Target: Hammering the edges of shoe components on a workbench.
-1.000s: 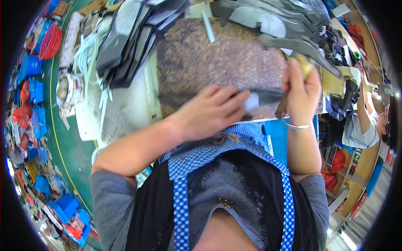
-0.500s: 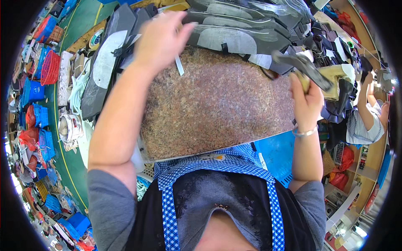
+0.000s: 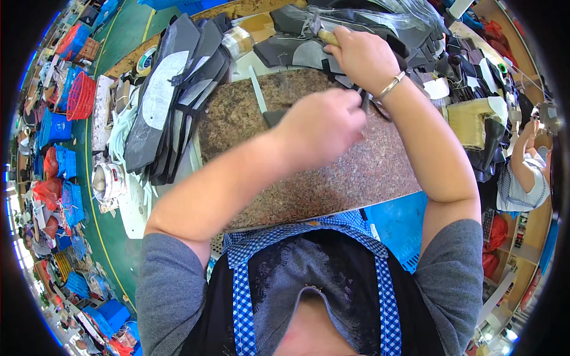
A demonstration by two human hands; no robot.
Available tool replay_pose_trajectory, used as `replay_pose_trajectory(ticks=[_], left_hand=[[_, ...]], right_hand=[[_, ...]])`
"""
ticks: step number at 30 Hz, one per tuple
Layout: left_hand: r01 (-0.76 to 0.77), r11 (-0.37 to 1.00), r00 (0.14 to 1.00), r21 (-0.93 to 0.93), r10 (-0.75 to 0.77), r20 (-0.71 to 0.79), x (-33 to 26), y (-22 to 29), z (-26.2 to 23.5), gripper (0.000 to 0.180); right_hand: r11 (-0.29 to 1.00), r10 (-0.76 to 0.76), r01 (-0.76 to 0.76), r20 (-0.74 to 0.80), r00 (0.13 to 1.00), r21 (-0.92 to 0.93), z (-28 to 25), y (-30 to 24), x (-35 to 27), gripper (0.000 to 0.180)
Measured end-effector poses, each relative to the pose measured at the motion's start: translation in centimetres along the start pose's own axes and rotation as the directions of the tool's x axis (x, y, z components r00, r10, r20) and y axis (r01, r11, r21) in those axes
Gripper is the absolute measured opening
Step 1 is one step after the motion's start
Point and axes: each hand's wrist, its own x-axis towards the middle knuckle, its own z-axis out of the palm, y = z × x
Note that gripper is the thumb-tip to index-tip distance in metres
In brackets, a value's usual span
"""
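My right hand point(image 3: 368, 59) is closed around the pale wooden handle of a hammer point(image 3: 328, 38), above the far stack of dark grey cut pieces point(image 3: 279, 52). The hammer's metal head points away from me, against similar grey material. My left hand point(image 3: 323, 127), slightly blurred, hovers over a speckled brown stone slab point(image 3: 338, 181) with its fingers curled in. Whatever sits inside those fingers is hidden. A small dark piece point(image 3: 274, 117) shows beside the left wrist, and a pale strip point(image 3: 257, 89) lies at the slab's far left edge.
Another stack of dark pieces with light patches point(image 3: 160, 89) fans out left of the slab. A clear tub point(image 3: 237, 41) stands between the stacks. On the right are a yellowish block point(image 3: 466, 124) and black parts. Farther right, another person point(image 3: 525, 178) sits. A blue crate point(image 3: 395, 222) is below the slab.
My right hand has carried the hammer left and away, from the slab's right side to the far stack. My left hand has come from the far left stack back over the slab.
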Motion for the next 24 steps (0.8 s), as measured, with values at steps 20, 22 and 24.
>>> replay_pose_trajectory(ticks=[20, 22, 24], left_hand=[[0.559, 0.829, 0.759, -0.023, -0.5, 0.417, -13.7, 4.7, -2.9, 0.021], [0.527, 0.846, 0.831, -0.077, -0.495, 0.255, -11.3, 5.2, 0.3, 0.023], [0.625, 0.772, 0.749, -0.119, -0.549, 0.371, -8.5, 5.8, 3.3, 0.027]], right_hand=[[0.547, 0.312, -0.66, 0.606, 0.732, 0.515, -2.5, -3.8, -21.6, 0.022], [0.514, 0.363, -0.678, 0.582, 0.727, 0.526, -2.4, -4.2, -21.3, 0.019], [0.545, 0.365, -0.615, 0.499, 0.786, 0.57, -1.8, -4.1, -21.9, 0.023]])
